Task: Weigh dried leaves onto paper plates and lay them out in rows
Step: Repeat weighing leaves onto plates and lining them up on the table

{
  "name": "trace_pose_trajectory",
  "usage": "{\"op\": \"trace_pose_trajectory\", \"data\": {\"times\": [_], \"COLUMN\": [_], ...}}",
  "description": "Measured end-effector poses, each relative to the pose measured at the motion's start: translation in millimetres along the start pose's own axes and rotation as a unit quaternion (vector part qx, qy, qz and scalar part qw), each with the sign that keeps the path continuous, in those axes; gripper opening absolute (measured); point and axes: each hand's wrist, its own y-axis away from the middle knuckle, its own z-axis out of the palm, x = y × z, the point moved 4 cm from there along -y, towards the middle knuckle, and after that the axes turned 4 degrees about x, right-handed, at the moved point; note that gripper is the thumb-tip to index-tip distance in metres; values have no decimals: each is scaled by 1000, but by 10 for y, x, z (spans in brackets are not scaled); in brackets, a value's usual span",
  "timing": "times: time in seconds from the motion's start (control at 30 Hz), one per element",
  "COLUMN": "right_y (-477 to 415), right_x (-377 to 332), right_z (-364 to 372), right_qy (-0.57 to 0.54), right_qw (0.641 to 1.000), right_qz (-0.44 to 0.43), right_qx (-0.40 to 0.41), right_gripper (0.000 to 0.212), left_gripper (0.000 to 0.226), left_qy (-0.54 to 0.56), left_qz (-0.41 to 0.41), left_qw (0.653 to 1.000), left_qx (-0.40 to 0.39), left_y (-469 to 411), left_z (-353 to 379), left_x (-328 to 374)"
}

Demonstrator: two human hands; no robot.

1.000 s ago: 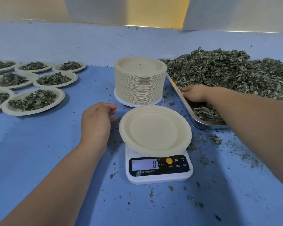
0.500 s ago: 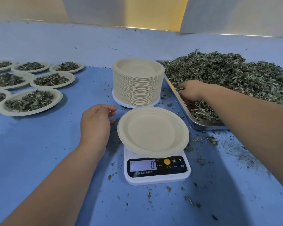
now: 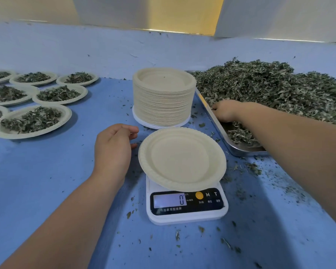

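Leaves (image 3: 270, 90) heap in the tray (image 3: 239, 151) behind and right of the scale (image 3: 186, 212). My right hand (image 3: 224, 110) digs into their near edge with its fingers buried, so I cannot tell whether it grips any. My left hand (image 3: 113, 148) is loosely curled, holding nothing, just left of the bare plate (image 3: 182, 159) on the scale, which reads 0. Behind the scale stands the stack (image 3: 163, 98); filled plates (image 3: 32, 121) lie in rows well left of the scale.
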Motion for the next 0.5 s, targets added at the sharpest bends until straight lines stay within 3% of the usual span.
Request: {"op": "trace_pose_trajectory", "data": {"times": [0.2, 0.37, 0.43, 0.5], "right_y": [574, 885, 927, 952], "right_x": [32, 198, 280, 348], "right_z": [-255, -368, -366, -278], "right_qy": [-11, -99, -73, -49], "right_qw": [998, 989, 982, 986], "right_qz": [-50, -62, -53, -23], "right_qx": [-21, 85, 167, 156], "right_gripper": [31, 18, 21, 36], "left_gripper": [35, 31, 31, 30], "left_qy": [-1, 1, 1, -4], "left_qz": [-7, -7, -9, -13], "left_qw": [1000, 1000, 1000, 1000], "left_qx": [-1, -5, -5, -5], "left_y": [0, 25, 26, 35], "left_z": [10, -2, -7, -6], "left_x": [-9, -6, 3, 19]}}
